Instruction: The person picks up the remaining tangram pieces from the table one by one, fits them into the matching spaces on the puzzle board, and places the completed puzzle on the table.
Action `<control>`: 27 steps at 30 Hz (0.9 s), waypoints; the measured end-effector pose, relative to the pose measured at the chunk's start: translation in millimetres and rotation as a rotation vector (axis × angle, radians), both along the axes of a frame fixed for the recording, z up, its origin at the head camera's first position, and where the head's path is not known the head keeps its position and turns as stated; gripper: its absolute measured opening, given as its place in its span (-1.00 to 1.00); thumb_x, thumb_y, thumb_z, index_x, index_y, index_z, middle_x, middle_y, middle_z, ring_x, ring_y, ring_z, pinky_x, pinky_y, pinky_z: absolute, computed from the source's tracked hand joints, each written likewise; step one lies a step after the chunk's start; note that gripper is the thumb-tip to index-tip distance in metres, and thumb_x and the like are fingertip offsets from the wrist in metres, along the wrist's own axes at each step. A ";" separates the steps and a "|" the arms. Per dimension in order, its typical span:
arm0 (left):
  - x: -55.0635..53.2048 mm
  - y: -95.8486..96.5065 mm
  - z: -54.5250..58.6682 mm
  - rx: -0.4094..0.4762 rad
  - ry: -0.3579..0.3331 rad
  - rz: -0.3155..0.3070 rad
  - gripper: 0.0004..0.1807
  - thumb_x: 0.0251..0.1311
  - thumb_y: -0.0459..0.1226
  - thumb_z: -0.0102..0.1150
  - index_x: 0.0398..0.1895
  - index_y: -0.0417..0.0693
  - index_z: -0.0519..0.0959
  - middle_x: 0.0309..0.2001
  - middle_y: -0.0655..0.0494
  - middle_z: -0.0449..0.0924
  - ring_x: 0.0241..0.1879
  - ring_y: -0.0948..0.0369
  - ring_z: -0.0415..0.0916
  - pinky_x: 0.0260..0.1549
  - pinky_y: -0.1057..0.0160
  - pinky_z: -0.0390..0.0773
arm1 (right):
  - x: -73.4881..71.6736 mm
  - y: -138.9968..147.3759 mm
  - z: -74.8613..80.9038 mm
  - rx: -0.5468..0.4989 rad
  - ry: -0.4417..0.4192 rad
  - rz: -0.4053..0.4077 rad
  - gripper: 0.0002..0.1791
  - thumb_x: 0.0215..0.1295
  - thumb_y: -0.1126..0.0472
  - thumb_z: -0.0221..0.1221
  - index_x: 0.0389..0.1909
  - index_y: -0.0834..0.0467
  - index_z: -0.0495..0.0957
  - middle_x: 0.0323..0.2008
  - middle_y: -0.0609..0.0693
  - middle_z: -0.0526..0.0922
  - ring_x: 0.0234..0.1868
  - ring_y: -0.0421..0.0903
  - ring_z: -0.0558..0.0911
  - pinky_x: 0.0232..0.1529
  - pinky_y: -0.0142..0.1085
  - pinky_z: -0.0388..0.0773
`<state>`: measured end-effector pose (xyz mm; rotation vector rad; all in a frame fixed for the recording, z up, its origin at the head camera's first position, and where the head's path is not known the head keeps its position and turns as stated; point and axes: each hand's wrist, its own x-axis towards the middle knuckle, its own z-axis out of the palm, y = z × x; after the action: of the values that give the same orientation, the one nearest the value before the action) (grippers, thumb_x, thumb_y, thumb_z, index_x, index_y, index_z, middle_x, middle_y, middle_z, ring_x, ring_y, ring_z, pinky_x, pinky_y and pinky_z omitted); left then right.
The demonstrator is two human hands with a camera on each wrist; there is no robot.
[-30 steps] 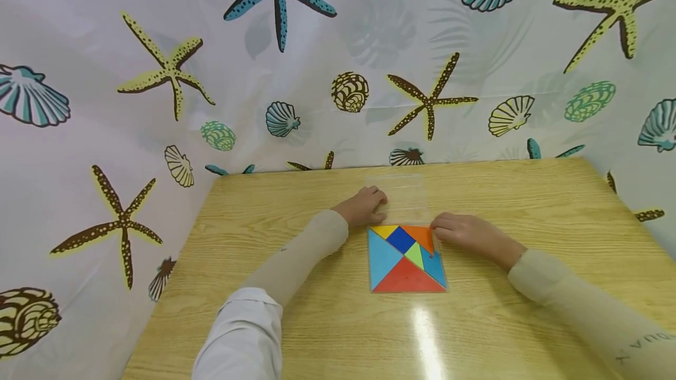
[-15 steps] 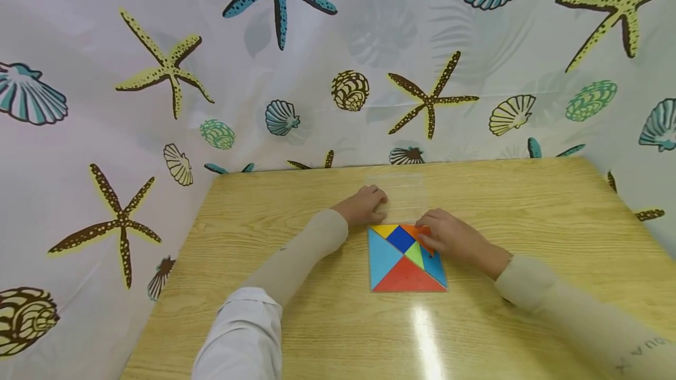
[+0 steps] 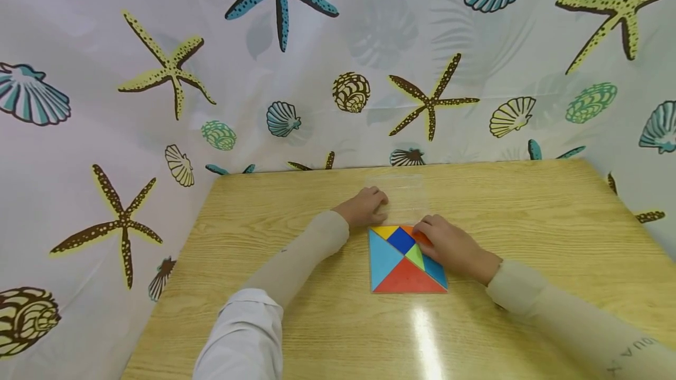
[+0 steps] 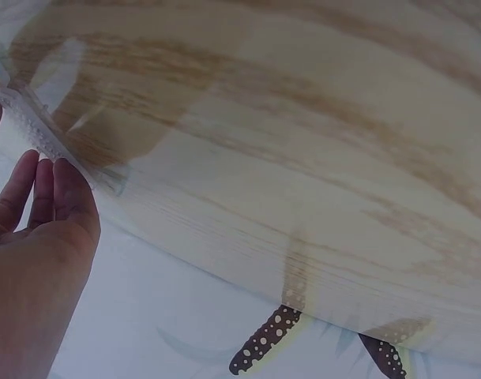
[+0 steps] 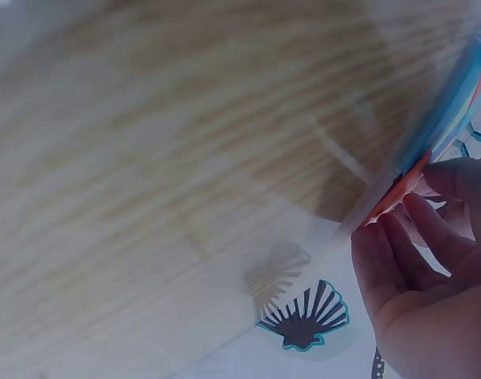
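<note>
A tangram set (image 3: 386,260) of coloured flat pieces lies in a clear shallow case on the table. My right hand (image 3: 449,245) is over its upper right part, thumb and fingertips on the orange triangle (image 3: 407,229), which they largely cover. In the right wrist view, the fingers of the right hand (image 5: 430,260) meet at the orange triangle (image 5: 398,189) along the case's edge. My left hand (image 3: 363,207) rests at the left edge of the clear lid (image 3: 406,195), folded out behind the pieces. In the left wrist view, its fingertips (image 4: 66,178) touch the clear plastic edge.
The wooden table (image 3: 264,204) stretches out around the case. Behind it and along both sides hangs a white cloth (image 3: 317,34) printed with starfish and shells. A bright reflection falls on the wood in front of the case.
My right hand has moved left from the case's right edge onto the orange triangle. The triangle's lower tip, which overlapped the blue piece, is now covered by the hand. The left hand stays put.
</note>
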<state>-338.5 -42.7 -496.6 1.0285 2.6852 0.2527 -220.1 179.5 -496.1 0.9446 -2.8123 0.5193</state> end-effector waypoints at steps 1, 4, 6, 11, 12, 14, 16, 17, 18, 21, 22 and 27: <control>-0.1 -0.1 -0.3 0.002 0.002 -0.002 -0.58 0.28 -0.07 0.04 0.13 -0.05 0.38 0.06 0.07 0.33 -0.02 0.18 0.23 0.01 0.32 0.26 | -0.4 -0.1 -0.4 -0.002 0.000 -0.004 -0.78 0.21 0.23 0.21 -0.16 0.23 0.57 -0.20 0.02 0.51 -0.15 -0.05 0.45 -0.15 -0.20 0.48; 0.1 -0.6 -0.2 0.004 0.003 -0.004 -0.58 0.28 -0.07 0.04 0.13 -0.06 0.38 0.06 0.07 0.33 -0.03 0.17 0.23 0.01 0.32 0.26 | -1.8 -0.3 -1.4 -0.009 -0.001 -0.013 -0.79 0.20 0.25 0.20 -0.17 0.23 0.57 -0.22 0.02 0.51 -0.16 -0.05 0.46 -0.15 -0.20 0.48; 0.4 -0.9 0.3 0.006 0.000 -0.005 -0.58 0.29 -0.07 0.04 0.13 -0.06 0.38 0.07 0.07 0.32 -0.02 0.17 0.23 0.01 0.32 0.26 | -2.3 -0.7 -1.7 -0.009 0.000 -0.019 -0.80 0.20 0.25 0.20 -0.17 0.24 0.57 -0.23 0.02 0.51 -0.17 -0.05 0.46 -0.16 -0.21 0.48; 1.8 -1.1 2.0 0.007 -0.007 0.000 -0.58 0.29 -0.07 0.03 0.13 -0.05 0.37 0.08 0.07 0.31 -0.01 0.17 0.22 0.01 0.33 0.26 | -1.2 -2.0 -0.8 0.008 -0.011 -0.053 -0.76 0.20 0.24 0.20 -0.14 0.26 0.55 -0.24 0.02 0.50 -0.19 -0.05 0.45 -0.19 -0.21 0.48; 1.8 -1.0 2.1 0.007 -0.007 -0.001 -0.58 0.29 -0.07 0.03 0.14 -0.05 0.37 0.08 0.07 0.31 -0.01 0.18 0.22 0.01 0.33 0.26 | -1.2 -2.1 -1.0 0.010 -0.010 -0.058 -0.77 0.20 0.25 0.19 -0.14 0.26 0.55 -0.24 0.02 0.50 -0.19 -0.05 0.45 -0.19 -0.21 0.48; 2.2 -1.1 2.8 0.007 -0.007 0.001 -0.58 0.29 -0.07 0.03 0.14 -0.05 0.37 0.08 0.07 0.32 -0.02 0.18 0.22 0.01 0.33 0.26 | -1.1 -2.4 -1.2 0.015 -0.004 -0.065 -0.77 0.20 0.26 0.19 -0.15 0.28 0.55 -0.25 0.03 0.50 -0.20 -0.04 0.45 -0.20 -0.21 0.48; 2.2 -1.0 2.7 0.006 -0.002 -0.003 -0.58 0.29 -0.07 0.03 0.13 -0.05 0.38 0.07 0.07 0.32 -0.02 0.18 0.23 0.01 0.34 0.26 | -0.9 -2.9 -1.3 0.010 0.001 -0.075 -0.78 0.20 0.26 0.20 -0.17 0.27 0.55 -0.26 0.03 0.50 -0.22 -0.04 0.45 -0.21 -0.21 0.49; 2.1 -1.0 3.0 0.008 -0.002 -0.004 -0.58 0.29 -0.07 0.03 0.13 -0.06 0.38 0.07 0.07 0.32 -0.02 0.18 0.23 0.01 0.33 0.27 | -1.1 -3.2 -1.5 0.008 0.007 -0.078 -0.80 0.20 0.27 0.20 -0.18 0.27 0.55 -0.28 0.03 0.50 -0.23 -0.04 0.45 -0.23 -0.22 0.48; 1.9 -1.2 3.2 0.009 -0.002 -0.004 -0.58 0.29 -0.07 0.04 0.13 -0.06 0.38 0.07 0.07 0.33 -0.02 0.17 0.23 0.01 0.33 0.27 | -1.0 -3.7 -1.7 0.006 0.010 -0.083 -0.80 0.19 0.27 0.20 -0.19 0.27 0.55 -0.28 0.03 0.50 -0.24 -0.04 0.45 -0.23 -0.22 0.48; 0.9 -1.1 1.9 0.009 0.001 -0.005 -0.58 0.29 -0.07 0.03 0.12 -0.06 0.38 0.07 0.07 0.32 -0.02 0.17 0.23 0.01 0.33 0.27 | -0.3 -5.8 -2.0 -0.002 0.005 -0.101 -0.82 0.21 0.27 0.20 -0.19 0.25 0.56 -0.29 0.03 0.50 -0.27 -0.05 0.44 -0.25 -0.24 0.49; 0.7 -1.1 1.5 0.010 -0.001 -0.003 -0.58 0.29 -0.07 0.03 0.12 -0.06 0.38 0.07 0.08 0.32 -0.02 0.18 0.23 0.01 0.33 0.27 | -0.2 -6.5 -2.2 -0.005 0.002 -0.105 -0.83 0.22 0.28 0.19 -0.19 0.25 0.55 -0.30 0.03 0.50 -0.28 -0.06 0.43 -0.26 -0.24 0.49; -0.1 -1.6 -1.3 0.016 -0.003 0.000 -0.58 0.29 -0.06 0.02 0.13 -0.04 0.37 0.08 0.09 0.31 -0.03 0.19 0.22 -0.01 0.35 0.27 | 0.9 -6.9 1.5 -0.036 -0.053 -0.090 -0.84 0.26 0.33 0.15 -0.17 0.27 0.55 -0.26 0.06 0.52 -0.24 -0.03 0.45 -0.22 -0.22 0.50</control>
<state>-338.6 -44.2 -497.9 1.0324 2.6847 0.2759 -219.3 172.6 -494.6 0.8046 -2.8658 0.5889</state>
